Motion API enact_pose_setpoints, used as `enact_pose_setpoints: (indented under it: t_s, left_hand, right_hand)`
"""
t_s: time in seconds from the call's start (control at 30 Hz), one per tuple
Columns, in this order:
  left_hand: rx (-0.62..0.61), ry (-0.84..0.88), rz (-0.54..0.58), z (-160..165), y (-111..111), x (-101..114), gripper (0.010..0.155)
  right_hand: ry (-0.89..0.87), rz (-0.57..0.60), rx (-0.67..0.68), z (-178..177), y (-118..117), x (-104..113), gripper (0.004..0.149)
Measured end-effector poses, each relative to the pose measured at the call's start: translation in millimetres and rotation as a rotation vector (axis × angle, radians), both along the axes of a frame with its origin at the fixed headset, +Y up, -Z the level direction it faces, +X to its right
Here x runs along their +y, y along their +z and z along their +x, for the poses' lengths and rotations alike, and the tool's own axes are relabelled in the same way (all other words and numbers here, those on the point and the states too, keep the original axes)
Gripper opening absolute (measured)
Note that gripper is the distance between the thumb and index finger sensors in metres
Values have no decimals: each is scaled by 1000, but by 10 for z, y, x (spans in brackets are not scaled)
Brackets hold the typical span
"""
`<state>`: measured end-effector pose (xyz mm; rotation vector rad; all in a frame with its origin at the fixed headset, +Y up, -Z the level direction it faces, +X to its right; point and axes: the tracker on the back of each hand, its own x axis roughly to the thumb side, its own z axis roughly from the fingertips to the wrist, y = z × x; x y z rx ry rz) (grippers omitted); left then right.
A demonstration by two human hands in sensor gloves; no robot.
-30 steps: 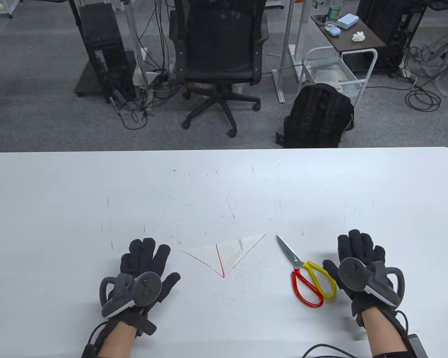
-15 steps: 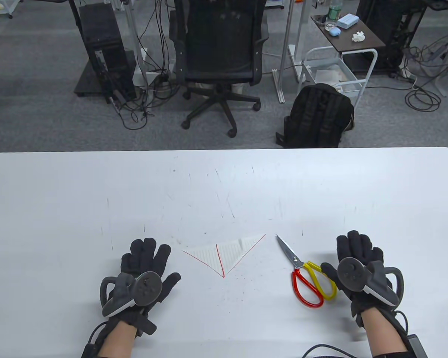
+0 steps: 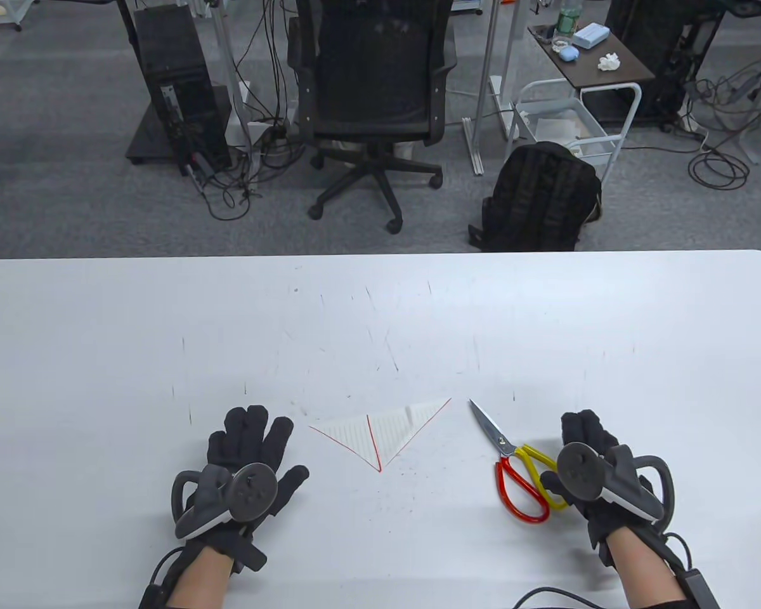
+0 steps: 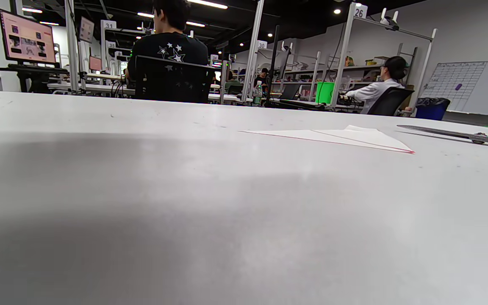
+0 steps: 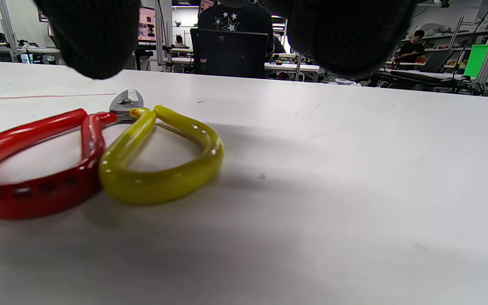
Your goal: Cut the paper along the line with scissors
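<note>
Triangular paper (image 3: 380, 434) laid flat on the table (image 3: 380, 317), scissors (image 3: 520, 466) set just right of it, left hand (image 3: 244, 472) rested palm-down, fingers spread, right hand (image 3: 593, 472) positioned over the yellow handle (image 5: 159, 169), fingers curled, nothing gripped.

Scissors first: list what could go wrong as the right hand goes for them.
1. The scissors lie flat on the table, so the right hand may struggle to get fingers into the loops.
2. A nudge could slide the blades toward the paper.
3. The left hand is off the paper, which lies loose.
</note>
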<state>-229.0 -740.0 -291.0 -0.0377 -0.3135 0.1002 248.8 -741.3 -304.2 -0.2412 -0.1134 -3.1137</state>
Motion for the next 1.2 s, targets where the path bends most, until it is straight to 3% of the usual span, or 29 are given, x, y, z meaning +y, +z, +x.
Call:
enact_pose_setpoints:
  t_s: [0.2, 0.27, 0.33, 0.5, 0.7, 0.9, 0.97, 1.2]
  left_hand:
    - [19, 9, -11, -33, -16, -15, 80]
    - [24, 12, -17, -39, -21, -19, 80]
    - [27, 20, -26, -46, -27, -24, 80]
    - [27, 29, -35, -53, -31, -29, 80]
    - [28, 55, -19, -71, -26, 14, 80]
    - [32, 54, -13, -76, -23, 19, 80]
    - [33, 55, -15, -75, -23, 17, 80]
    - [34, 56, -17, -80, -21, 14, 80]
  right_hand:
    - [1, -80, -4, -283, -26, -29, 82]
    - [12, -178, -41, -379, -64, -53, 75]
    - [42, -291, -87, -442, -93, -85, 75]
    - [144, -360, -151, -544, -168, -163, 74]
    - [187, -402, -179, -625, -296, -256, 75]
    - [183, -255, -191, -579, -341, -256, 64]
    - [116, -289, -196, -557, -323, -259, 63]
    - [182, -281, -198, -619, -271, -313, 68]
